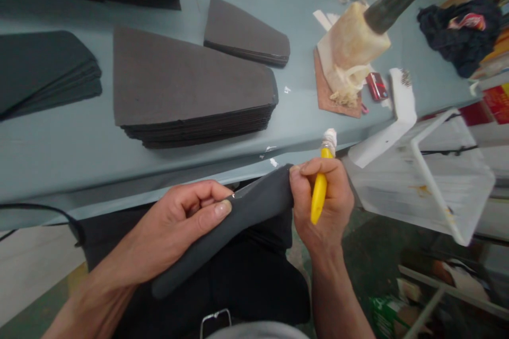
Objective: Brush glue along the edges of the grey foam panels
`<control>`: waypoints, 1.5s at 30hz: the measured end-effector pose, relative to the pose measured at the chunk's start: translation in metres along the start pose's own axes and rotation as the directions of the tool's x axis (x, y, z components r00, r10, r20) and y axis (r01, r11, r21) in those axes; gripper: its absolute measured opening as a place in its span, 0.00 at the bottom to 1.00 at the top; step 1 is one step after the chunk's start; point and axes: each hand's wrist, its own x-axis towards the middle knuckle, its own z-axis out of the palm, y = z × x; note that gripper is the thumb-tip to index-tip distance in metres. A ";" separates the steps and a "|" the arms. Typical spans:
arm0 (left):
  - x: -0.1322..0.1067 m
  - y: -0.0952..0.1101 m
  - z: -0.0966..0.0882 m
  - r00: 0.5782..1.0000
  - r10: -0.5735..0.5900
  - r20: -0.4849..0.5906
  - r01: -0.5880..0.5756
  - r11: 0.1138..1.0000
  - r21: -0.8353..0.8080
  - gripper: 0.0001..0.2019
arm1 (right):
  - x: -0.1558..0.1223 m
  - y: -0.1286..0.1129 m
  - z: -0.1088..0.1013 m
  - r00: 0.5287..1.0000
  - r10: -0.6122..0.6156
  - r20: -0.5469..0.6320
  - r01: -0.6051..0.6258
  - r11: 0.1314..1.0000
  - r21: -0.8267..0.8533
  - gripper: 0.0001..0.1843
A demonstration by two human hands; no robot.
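Observation:
A dark grey sheet piece, curved and soft-looking, is stretched between my hands in front of the table edge. My left hand pinches its upper edge between thumb and fingers. At the piece's far right corner, my right hand grips with thumb and index finger. That same hand also carries a yellow-handled brush, its white-coated tip pointing up and away. On the table behind lies a thick stack of tapered dark pieces, with a smaller stack beyond it.
More dark pieces lie at the left. A glue-crusted container with a dark stick stands at the back right, near a red box. A whitish plastic bin is below the table's right side. Dark cloth lies far right.

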 end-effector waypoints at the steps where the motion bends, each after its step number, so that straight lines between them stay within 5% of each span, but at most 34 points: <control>1: -0.001 -0.001 0.000 1.000 -0.015 -0.002 0.015 1.000 -0.021 0.23 | 0.000 0.000 -0.001 1.000 -0.004 0.008 0.004 1.000 -0.004 0.08; 8: -0.003 -0.003 0.007 0.998 -0.047 0.047 0.051 0.995 -0.091 0.24 | -0.002 -0.002 -0.004 0.995 0.019 0.098 -0.022 0.999 0.033 0.08; 15: -0.005 -0.002 0.012 0.999 0.013 0.050 -0.017 0.997 0.074 0.31 | -0.012 0.004 -0.006 0.954 0.163 0.253 -0.237 0.925 0.296 0.12; 22: -0.004 -0.001 0.008 0.997 0.071 0.018 -0.073 0.981 0.178 0.33 | -0.007 0.002 -0.006 0.967 0.111 0.229 -0.210 0.855 0.474 0.15; 35: -0.002 0.004 0.010 0.989 0.146 0.035 -0.150 0.941 0.304 0.22 | -0.001 -0.016 -0.011 0.903 -0.104 0.416 -0.020 0.958 0.285 0.14; 45: 0.006 0.005 0.019 0.958 0.285 -0.014 -0.256 0.882 0.396 0.16 | -0.013 -0.025 0.001 0.921 -0.061 0.385 -0.062 0.952 0.301 0.14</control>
